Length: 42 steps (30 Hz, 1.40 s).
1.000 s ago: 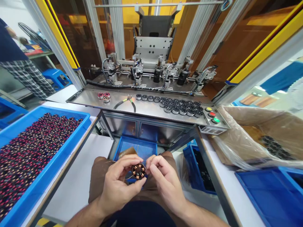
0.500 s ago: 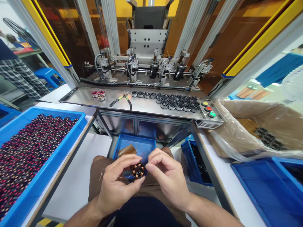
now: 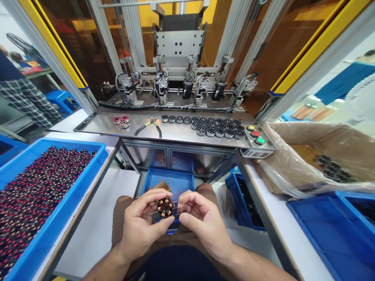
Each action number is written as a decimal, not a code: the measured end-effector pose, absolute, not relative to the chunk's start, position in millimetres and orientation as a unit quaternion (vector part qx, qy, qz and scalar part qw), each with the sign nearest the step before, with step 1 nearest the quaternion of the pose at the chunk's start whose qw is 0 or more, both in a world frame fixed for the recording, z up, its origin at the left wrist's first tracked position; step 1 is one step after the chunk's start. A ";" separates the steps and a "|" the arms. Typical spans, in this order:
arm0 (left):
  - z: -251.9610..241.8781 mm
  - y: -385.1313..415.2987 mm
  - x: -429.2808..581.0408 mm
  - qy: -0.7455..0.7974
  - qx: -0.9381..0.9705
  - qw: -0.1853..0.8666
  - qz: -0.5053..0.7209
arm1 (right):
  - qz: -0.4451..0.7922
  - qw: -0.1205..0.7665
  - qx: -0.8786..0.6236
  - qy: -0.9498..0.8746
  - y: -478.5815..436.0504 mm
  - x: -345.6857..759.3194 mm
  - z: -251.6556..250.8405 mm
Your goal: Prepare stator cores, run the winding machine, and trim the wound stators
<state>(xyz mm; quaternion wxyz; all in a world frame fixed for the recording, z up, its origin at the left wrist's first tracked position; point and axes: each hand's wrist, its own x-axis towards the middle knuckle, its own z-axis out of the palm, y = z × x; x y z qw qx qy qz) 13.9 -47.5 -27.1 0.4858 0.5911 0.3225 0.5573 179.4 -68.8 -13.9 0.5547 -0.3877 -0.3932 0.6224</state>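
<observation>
A round black stator with copper windings (image 3: 165,207) is held between the thumb and fingers of my left hand (image 3: 143,222), its open face turned up toward me. Thin wire ends stick out of it on both sides. Just right of it, my right hand (image 3: 205,222) has its fingers curled and the thumb near the wire ends on that side; it seems to pinch a wire. On the metal ledge, cutters with black and green handles (image 3: 149,125) lie open between a few red and copper stators (image 3: 121,121) and rows of black stators (image 3: 218,127).
A blue tray of wound stators (image 3: 102,146) stands at left, and a lined carton (image 3: 272,164) at right, beside blue bins (image 3: 316,230). Machine fixtures (image 3: 164,84) stand behind the ledge. Another blue tray (image 3: 187,179) is below. A person in checked trousers (image 3: 32,101) stands far left.
The stator has moved slightly left and now faces me more squarely. My right hand has shifted a little down and left, and wire ends now show between it and the stator.
</observation>
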 end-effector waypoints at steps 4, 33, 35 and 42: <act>-27.6 -46.5 13.5 0.321 0.599 0.479 0.556 | 0.573 0.555 -0.423 -0.430 -73.1 179.9 -16.8; -14.0 -51.4 17.2 0.293 0.639 0.458 0.545 | 0.234 0.596 -0.329 -0.694 -68.4 185.4 -5.1; -14.7 -51.8 17.6 0.312 0.657 0.413 0.548 | 0.243 0.604 -0.343 -0.677 -72.6 182.2 -6.6; -14.7 -53.5 20.5 0.334 0.676 0.318 0.576 | 0.263 0.623 -0.336 -0.656 -81.8 174.8 -6.6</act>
